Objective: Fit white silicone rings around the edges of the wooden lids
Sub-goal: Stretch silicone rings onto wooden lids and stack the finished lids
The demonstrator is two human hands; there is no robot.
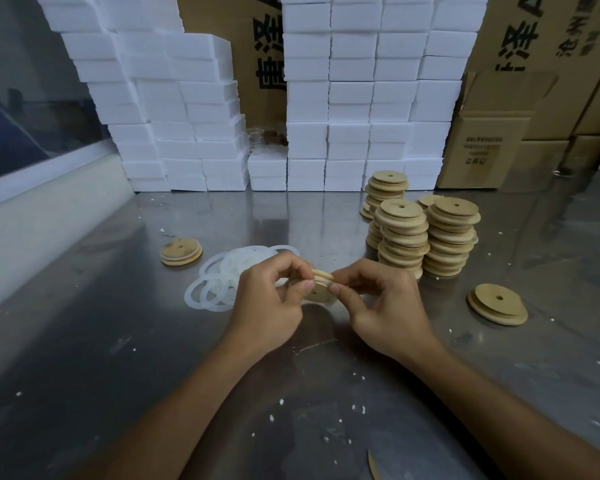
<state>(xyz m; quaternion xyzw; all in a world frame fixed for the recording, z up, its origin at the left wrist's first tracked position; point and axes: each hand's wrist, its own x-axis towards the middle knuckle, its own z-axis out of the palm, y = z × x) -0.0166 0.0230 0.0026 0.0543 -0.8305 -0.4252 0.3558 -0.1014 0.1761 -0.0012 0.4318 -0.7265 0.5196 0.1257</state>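
Observation:
Both hands hold one round wooden lid (320, 287) with a centre hole above the steel table. My left hand (271, 299) pinches its left edge, where a thin clear-white silicone ring (293, 283) runs along the rim. My right hand (378, 299) pinches the lid's right edge. A heap of loose white silicone rings (229, 275) lies on the table just left of and behind my left hand. Stacks of wooden lids (426, 233) stand to the right rear. A single lid (181, 251) lies at the left and another lid (498, 304) at the right.
White foam boxes (326, 98) are piled in a wall along the table's back, with cardboard cartons (492, 143) behind and at the right. The steel table (118, 358) carries white foam crumbs. A lid's edge (373, 465) peeks in at the bottom.

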